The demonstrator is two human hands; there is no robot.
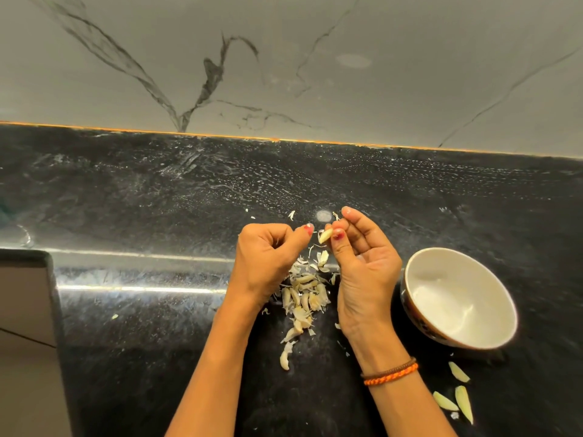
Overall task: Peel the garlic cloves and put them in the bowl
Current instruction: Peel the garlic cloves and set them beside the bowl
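Note:
My right hand (362, 263) pinches a pale garlic clove (325, 236) between thumb and fingers, palm turned toward me. My left hand (268, 260) hovers just left of the clove with curled fingers, thumb tip close to it; whether it pinches a scrap of skin is unclear. Below and between the hands lies a pile of garlic cloves and papery skins (303, 298) on the black countertop (157, 200). The white bowl (419, 266) stands to the right of my right hand, and nothing shows inside it.
Three pale garlic pieces (457, 392) lie on the counter below the bowl. A single clove (285, 359) lies below the pile. A grey marbled wall (284, 58) rises behind the counter. The counter's edge and a grey surface (25, 310) lie at the left.

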